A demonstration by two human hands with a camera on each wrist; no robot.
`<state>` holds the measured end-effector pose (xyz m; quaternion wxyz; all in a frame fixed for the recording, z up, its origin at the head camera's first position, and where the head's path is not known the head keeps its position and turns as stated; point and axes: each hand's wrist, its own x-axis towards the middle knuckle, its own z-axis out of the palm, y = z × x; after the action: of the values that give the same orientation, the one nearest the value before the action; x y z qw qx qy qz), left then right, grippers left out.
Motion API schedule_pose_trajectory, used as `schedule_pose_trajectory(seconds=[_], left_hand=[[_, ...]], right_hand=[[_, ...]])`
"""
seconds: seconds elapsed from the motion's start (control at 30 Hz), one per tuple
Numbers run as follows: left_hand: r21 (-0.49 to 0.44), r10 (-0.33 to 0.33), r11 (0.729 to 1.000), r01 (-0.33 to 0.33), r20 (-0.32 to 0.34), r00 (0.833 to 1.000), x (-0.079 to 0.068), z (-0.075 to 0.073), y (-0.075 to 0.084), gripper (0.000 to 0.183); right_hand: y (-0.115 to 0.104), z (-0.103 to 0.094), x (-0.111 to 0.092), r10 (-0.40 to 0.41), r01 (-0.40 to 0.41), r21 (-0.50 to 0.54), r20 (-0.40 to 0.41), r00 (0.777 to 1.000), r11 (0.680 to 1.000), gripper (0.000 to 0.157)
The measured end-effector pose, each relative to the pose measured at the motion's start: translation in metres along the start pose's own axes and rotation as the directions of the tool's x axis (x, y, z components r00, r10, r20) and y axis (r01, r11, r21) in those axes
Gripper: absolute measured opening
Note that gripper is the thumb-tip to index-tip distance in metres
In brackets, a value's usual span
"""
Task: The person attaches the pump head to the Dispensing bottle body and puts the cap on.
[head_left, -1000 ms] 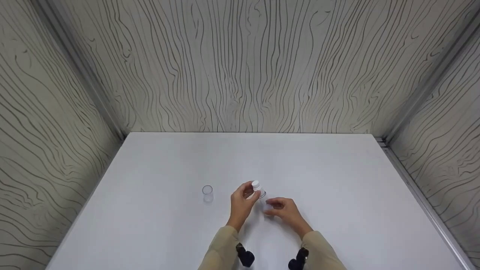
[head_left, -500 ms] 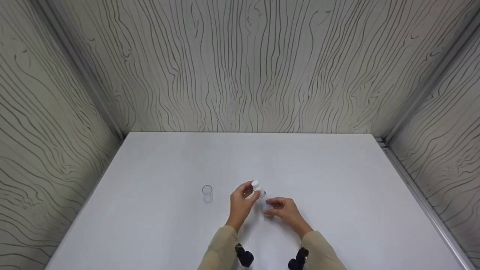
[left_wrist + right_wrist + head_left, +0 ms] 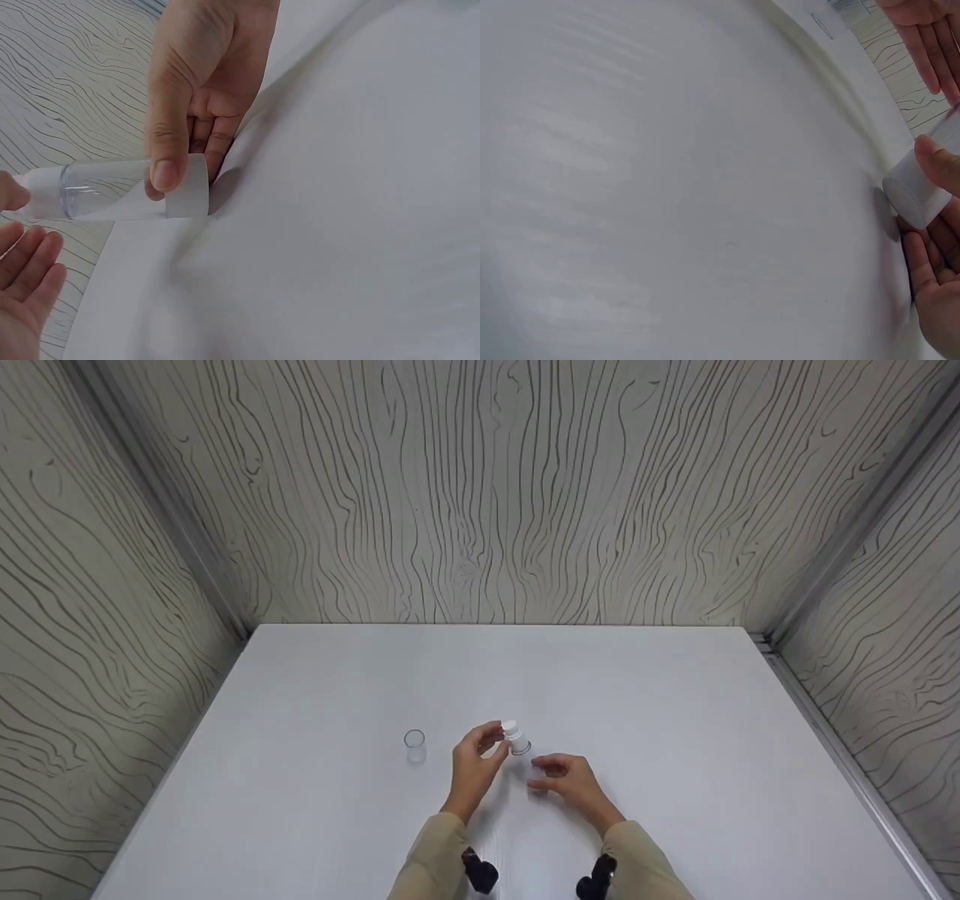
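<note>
A small clear bottle (image 3: 519, 741) with a white top and a white base stands tilted between the two hands. My right hand (image 3: 574, 781) grips its base; the left wrist view shows the thumb and fingers of this right hand (image 3: 199, 90) round the white end of the bottle (image 3: 112, 191). My left hand (image 3: 474, 769) is beside the white top, its fingers spread and loosely bent. In the right wrist view the fingers of the left hand (image 3: 930, 41) are extended near the bottle's upper end, which is partly cut off there.
A small clear cup-like piece (image 3: 415, 750) stands upright on the white table (image 3: 337, 682), left of the hands. Wood-grain patterned panels (image 3: 480, 495) rise behind the table and at both sides. Black wrist devices (image 3: 480, 874) sit at the sleeves.
My left hand has drawn slightly left, its thumb coming off the front of the bottle and its fingers away from the top. The right hand and bottle stay nearly still.
</note>
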<state>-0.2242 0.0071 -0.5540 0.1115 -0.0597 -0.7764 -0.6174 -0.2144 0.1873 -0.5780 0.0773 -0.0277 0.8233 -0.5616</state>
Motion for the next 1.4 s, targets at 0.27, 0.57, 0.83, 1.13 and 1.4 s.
schedule_pose_trajectory(seconds=[0.27,0.57,0.83,1.13,1.4], left_hand=[[0.074,0.046,0.996,-0.041,-0.067,0.997,-0.001,-0.01,-0.002,0.025],[0.18,0.07,0.983,-0.047,-0.124,0.99,0.0,-0.022,-0.002,0.023],[0.249,0.112,0.966,-0.072,-0.149,0.983,0.003,-0.032,-0.003,0.023],[0.343,0.184,0.933,-0.106,-0.204,0.962,0.008,-0.046,-0.001,0.021],[0.363,0.211,0.924,-0.116,-0.234,0.949,0.012,-0.056,-0.003,0.021]], right_hand=[[0.0,0.0,0.001,0.01,-0.01,-0.015,-0.004,1.0,1.0,0.044],[-0.002,-0.001,-0.002,0.003,-0.003,-0.022,0.0,1.0,1.0,0.042],[-0.003,-0.001,-0.001,0.018,-0.018,-0.043,-0.008,1.0,0.999,0.042],[-0.003,0.001,0.0,0.064,-0.066,-0.066,-0.036,0.997,0.996,0.042],[-0.004,0.001,-0.001,0.055,-0.058,-0.073,-0.046,0.997,0.996,0.042]])
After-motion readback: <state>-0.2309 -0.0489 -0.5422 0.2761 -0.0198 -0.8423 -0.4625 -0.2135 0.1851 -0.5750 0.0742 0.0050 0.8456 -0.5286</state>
